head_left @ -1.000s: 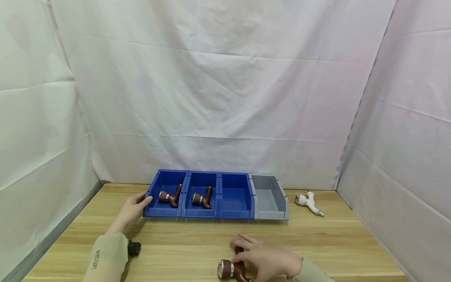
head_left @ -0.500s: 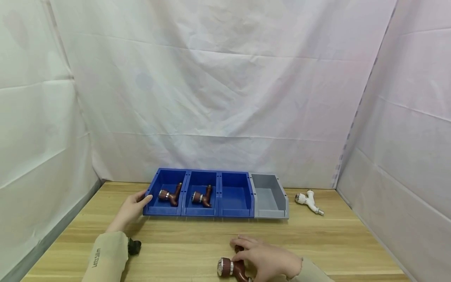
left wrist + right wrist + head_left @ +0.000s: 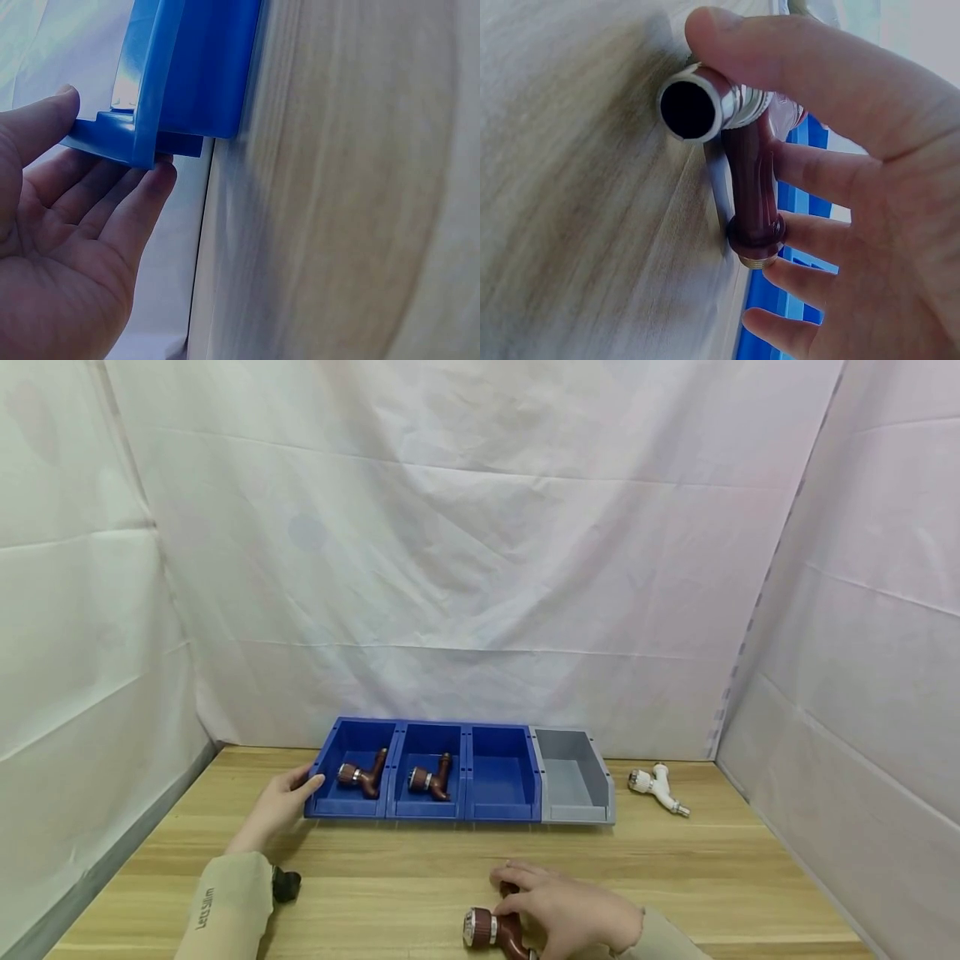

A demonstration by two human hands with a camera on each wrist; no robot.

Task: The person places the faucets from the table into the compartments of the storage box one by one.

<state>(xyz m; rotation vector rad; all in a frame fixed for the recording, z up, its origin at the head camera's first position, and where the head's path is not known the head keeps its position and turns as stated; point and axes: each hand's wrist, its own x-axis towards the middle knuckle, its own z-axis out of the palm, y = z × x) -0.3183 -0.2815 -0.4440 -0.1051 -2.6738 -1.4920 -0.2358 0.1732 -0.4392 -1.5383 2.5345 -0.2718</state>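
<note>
At the left end of a joined row of bins, my left hand (image 3: 281, 802) grips the side of a blue bin (image 3: 347, 810). In the left wrist view the thumb lies over the bin's rim (image 3: 146, 112), with the fingers beneath. My right hand (image 3: 570, 910) holds a dark red-brown tap (image 3: 482, 930) low on the wooden table, near the front. The right wrist view shows the thumb at its silver-ringed outlet (image 3: 690, 109) and fingers along the brown threaded body (image 3: 754, 180). Two similar brown taps, a left one (image 3: 363, 774) and another (image 3: 431, 779), lie in the two left blue bins.
A third blue bin (image 3: 502, 812) and a grey bin (image 3: 577, 815) continue the row to the right. Beyond them a white tap (image 3: 658, 789) lies on the table (image 3: 390, 877). White cloth (image 3: 480, 560) hangs behind and at both sides.
</note>
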